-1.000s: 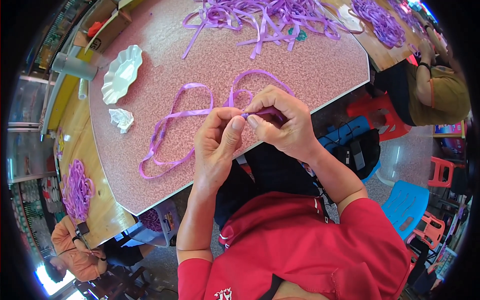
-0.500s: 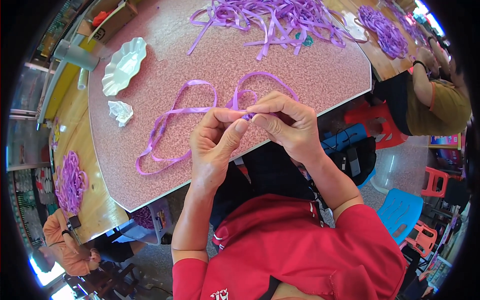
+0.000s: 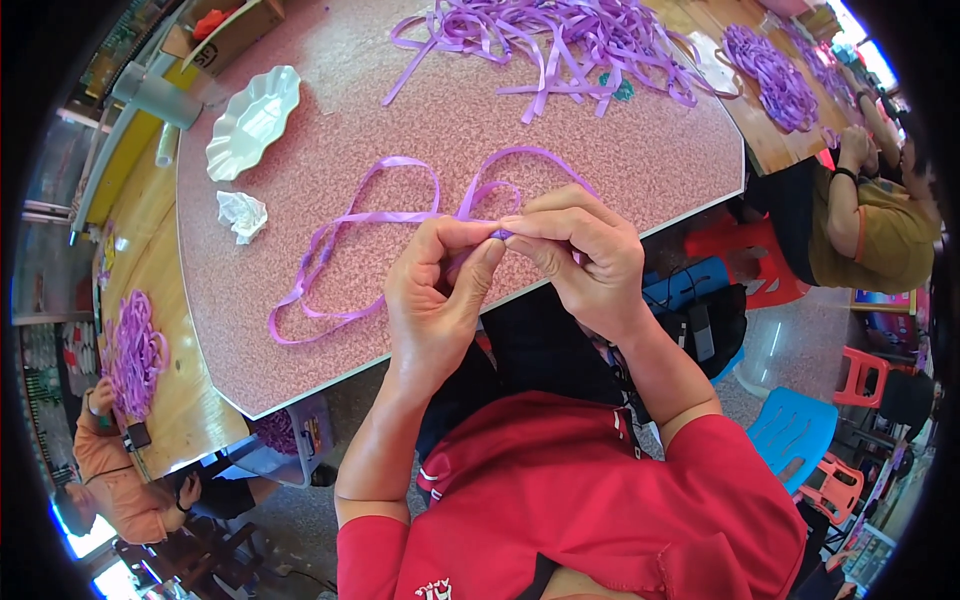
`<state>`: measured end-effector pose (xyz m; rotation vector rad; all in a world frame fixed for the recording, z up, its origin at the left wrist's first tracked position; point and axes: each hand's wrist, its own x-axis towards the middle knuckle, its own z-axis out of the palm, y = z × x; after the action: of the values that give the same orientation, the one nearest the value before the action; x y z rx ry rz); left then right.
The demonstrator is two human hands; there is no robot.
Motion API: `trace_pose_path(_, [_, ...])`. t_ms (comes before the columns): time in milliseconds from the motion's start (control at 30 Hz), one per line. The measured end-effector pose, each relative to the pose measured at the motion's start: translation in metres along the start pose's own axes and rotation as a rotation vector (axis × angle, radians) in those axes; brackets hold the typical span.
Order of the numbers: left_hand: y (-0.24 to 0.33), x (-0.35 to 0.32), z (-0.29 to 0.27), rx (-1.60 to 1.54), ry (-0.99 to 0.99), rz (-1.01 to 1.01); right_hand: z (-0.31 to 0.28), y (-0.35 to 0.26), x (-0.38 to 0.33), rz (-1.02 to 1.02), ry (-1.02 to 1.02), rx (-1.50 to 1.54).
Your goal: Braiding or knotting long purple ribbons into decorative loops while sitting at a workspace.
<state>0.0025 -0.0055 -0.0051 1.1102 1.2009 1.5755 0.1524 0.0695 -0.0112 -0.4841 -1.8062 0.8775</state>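
Above the near edge of the speckled pink table [image 3: 330, 130], I am monitoring the left hand [image 3: 432, 282] and right hand [image 3: 598, 262], both pinching one small bunched section of a flat glossy purple ribbon [image 3: 388, 217] between thumbs and fingers. Its loops are lying on the table beyond them. I am judging this section as in progress; whether it is nearly complete, I cannot tell. Farther back, a tangled purple ribbon pile [image 3: 598, 42] is lying, its completion unclear.

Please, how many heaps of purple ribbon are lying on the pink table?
1: the tangled purple heap at the far side of the pink table; the picture's top cuts it, so more may be hidden. The left hand and right hand pinch a separate ribbon.
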Motion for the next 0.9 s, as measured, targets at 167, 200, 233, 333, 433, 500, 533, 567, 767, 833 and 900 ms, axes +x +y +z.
trace_pose_path(167, [0.006, 0.001, -0.006, -0.115, -0.085, -0.144, -0.010, 0.005, 0.006, -0.105, -0.079, -0.010])
trace_pose_path(200, [0.006, 0.001, -0.008, -0.116, -0.084, -0.144, -0.011, 0.006, 0.007, -0.141, -0.098, 0.012])
trace_pose_path(233, [0.006, 0.001, -0.009, -0.158, -0.109, -0.180, -0.012, 0.007, 0.008, -0.176, -0.118, 0.035])
trace_pose_path(333, [0.006, 0.002, -0.014, -0.202, -0.152, -0.243, -0.014, 0.012, 0.010, -0.122, -0.196, 0.114])
trace_pose_path(433, [0.005, 0.008, -0.014, -0.218, -0.187, -0.291, -0.017, 0.016, 0.011, -0.098, -0.221, 0.105])
trace_pose_path(500, [0.003, 0.014, -0.014, -0.231, -0.200, -0.311, -0.017, 0.021, 0.013, -0.131, -0.200, 0.050])
trace_pose_path(533, [0.002, 0.017, -0.014, -0.242, -0.203, -0.324, -0.015, 0.023, 0.013, -0.171, -0.179, -0.006])
trace_pose_path(567, [0.001, 0.018, -0.014, -0.253, -0.207, -0.336, -0.013, 0.023, 0.011, -0.169, -0.179, -0.005])
trace_pose_path(767, [-0.009, 0.014, -0.013, -0.196, -0.157, -0.308, -0.005, 0.022, 0.001, -0.018, -0.120, -0.014])
trace_pose_path(833, [-0.009, 0.012, -0.011, -0.193, -0.146, -0.288, -0.003, 0.022, 0.000, 0.008, -0.071, 0.028])
trace_pose_path(900, [-0.009, 0.011, -0.008, -0.072, -0.134, -0.178, -0.002, 0.020, 0.000, 0.062, -0.064, 0.065])
